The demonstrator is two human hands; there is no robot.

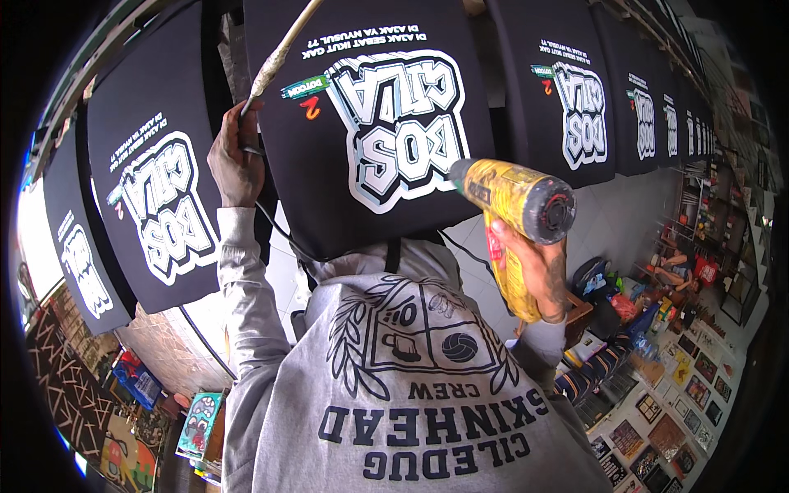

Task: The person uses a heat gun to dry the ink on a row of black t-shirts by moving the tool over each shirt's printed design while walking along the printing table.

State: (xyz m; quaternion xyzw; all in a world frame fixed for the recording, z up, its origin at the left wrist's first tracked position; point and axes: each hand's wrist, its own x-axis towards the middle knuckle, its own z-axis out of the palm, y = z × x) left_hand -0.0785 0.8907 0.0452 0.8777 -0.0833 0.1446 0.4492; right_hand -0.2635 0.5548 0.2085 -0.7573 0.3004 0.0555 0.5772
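Observation:
My right hand (537,271) grips a yellow heat gun (508,197) with a worn black rear end. Its dark nozzle is over the lower right edge of the large white print on a black T-shirt (314,203), laid flat; whether it touches cannot be told. My left hand (239,163) is raised at the shirt's left edge, closed around a cord or thin rod (271,69) wrapped in pale tape. A black cable (277,227) runs from beneath that hand towards my waist. The print is white lettering with a small green and red mark beside it.
More black shirts with the same print hang or lie in a row on the left (132,228) and right (536,142). A person (675,270) sits far off at the right. Bags, a striped cloth (595,373) and many printed sheets (666,437) cover the lower right floor.

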